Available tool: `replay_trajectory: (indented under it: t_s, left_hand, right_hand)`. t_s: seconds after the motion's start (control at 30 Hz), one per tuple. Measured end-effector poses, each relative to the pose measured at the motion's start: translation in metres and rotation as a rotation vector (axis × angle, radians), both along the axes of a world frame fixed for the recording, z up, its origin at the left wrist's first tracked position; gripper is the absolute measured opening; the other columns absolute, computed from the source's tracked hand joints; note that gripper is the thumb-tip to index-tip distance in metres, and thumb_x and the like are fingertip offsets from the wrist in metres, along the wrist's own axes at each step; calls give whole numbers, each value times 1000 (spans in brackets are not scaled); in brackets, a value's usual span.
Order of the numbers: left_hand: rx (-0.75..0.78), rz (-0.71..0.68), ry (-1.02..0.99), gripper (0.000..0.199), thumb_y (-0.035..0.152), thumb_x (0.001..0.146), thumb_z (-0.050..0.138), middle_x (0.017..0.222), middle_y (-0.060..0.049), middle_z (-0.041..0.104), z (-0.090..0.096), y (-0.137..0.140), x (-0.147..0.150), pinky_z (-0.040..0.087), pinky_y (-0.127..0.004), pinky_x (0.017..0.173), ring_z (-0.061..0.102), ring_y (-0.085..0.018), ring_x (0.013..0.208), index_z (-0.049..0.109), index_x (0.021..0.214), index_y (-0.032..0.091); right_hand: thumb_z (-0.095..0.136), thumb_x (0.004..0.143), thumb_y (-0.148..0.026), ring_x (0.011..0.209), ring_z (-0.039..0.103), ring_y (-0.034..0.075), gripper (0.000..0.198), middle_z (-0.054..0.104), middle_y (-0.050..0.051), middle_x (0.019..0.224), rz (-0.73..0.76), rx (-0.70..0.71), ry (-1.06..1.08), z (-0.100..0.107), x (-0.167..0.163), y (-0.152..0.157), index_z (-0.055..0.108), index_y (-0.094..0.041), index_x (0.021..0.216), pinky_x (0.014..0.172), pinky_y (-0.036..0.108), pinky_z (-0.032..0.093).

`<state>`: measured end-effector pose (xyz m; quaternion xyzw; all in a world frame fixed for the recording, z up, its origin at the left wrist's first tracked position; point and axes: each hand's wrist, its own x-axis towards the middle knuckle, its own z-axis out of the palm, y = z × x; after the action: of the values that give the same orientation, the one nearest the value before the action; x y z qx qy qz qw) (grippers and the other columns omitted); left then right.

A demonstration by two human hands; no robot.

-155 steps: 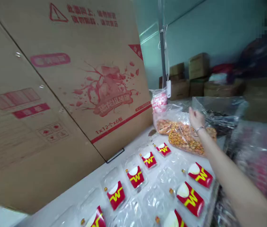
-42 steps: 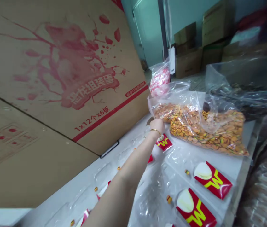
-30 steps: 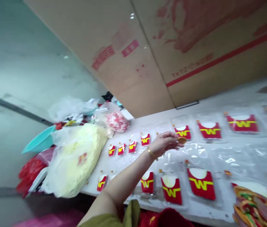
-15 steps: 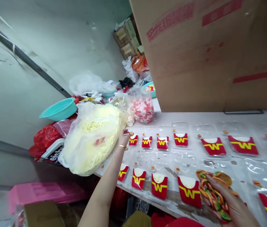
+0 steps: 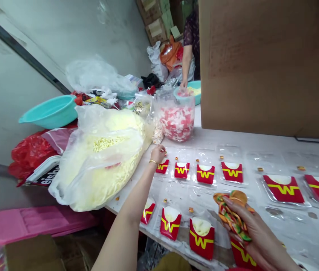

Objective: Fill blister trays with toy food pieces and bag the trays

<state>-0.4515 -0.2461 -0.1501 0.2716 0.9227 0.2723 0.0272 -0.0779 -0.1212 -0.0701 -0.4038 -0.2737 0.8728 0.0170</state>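
My left hand [image 5: 158, 154], with a gold bracelet on its wrist, reaches to the far left packet of the back row. Its fingertips are pinched over the packet's top; what they hold is too small to make out. My right hand [image 5: 242, 222] is wrapped round a bunch of toy burgers [image 5: 232, 216], orange-brown with green and red layers. Below that hand lies a red fries sleeve with a yellow W [image 5: 242, 253], partly covered. Similar red fries sleeves [image 5: 205, 174] sit in clear plastic trays in two rows, several with a tiny burger [image 5: 197, 160] above.
A big bag of pale yellow pieces [image 5: 131, 150] lies left, beside a bag of pink and white pieces [image 5: 177, 122]. A large cardboard box [image 5: 269, 75] stands at the back right. A turquoise basin [image 5: 52, 111] is far left. Behind, another person's arm [image 5: 186, 62] reaches into a basin.
My view has shifted, so the packets appear further right. My left hand stays at the far left packet of the back row. Another person's arm has come into view behind.
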Motion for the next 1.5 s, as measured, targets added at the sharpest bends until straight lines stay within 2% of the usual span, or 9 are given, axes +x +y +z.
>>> replay_trajectory:
  t_s: [0.17,0.27,0.4,0.53,0.67,0.83,1.2,1.37,1.5]
  left_hand:
    - [-73,-65,62,14,12,76,59,113,-11,60,18,9,15,37,-41,96,53,-24,109,68,86,16]
    - [26,-208,-8,23,24,83,57,116,-10,59,45,20,57,40,-37,94,53,-23,109,64,104,18]
    - [210,-687,-536,27,38,84,59,99,-5,65,79,30,143,45,-27,84,59,-16,93,63,102,19]
    - [343,-613,-845,24,40,79,64,80,-3,62,80,31,192,44,-24,70,57,-12,75,62,82,16]
    - [509,-436,-1103,26,39,76,68,72,-1,61,61,27,178,42,-21,61,56,-9,65,59,79,15]
    - [612,-180,-1009,29,37,72,72,64,3,58,56,25,135,38,-17,52,53,-6,54,54,76,15]
    - [502,-300,-1193,34,38,67,76,65,2,58,54,35,179,43,-20,56,55,-7,55,55,74,13]
    - [614,-196,-1241,31,37,69,75,65,3,58,48,34,164,43,-19,58,56,-6,56,55,77,15]
    - [610,-157,-933,27,39,74,70,67,2,59,43,37,132,44,-22,61,56,-9,60,55,78,16]
  right_hand:
    - [75,70,-42,49,45,7,27,55,-2,61,42,60,90,-2,-18,-2,62,-19,79,38,17,28]
    - [70,74,-42,47,41,7,27,52,-3,59,54,99,157,-5,-26,0,58,-18,76,36,18,21]
    - [67,77,-43,47,42,8,27,54,-2,63,44,152,167,-8,-33,2,57,-18,82,36,18,21]
    - [67,77,-42,47,42,8,28,56,-1,66,25,167,191,-12,-37,0,58,-18,85,36,18,22]
    - [66,77,-44,46,42,8,30,56,-3,64,-19,174,166,-20,-40,-3,59,-20,95,36,18,22]
    - [67,76,-45,48,44,8,35,55,-3,65,-43,176,126,-30,-44,-3,59,-20,98,36,17,23]
    - [70,71,-50,48,46,10,36,60,-1,64,6,412,63,-40,-57,-2,64,-18,86,41,21,30]
    - [72,69,-48,60,54,15,35,63,2,72,-44,493,17,-44,-62,1,66,-18,88,52,25,41]
    - [73,69,-48,57,53,15,35,62,0,68,-54,428,16,-45,-62,1,64,-19,86,49,24,38]
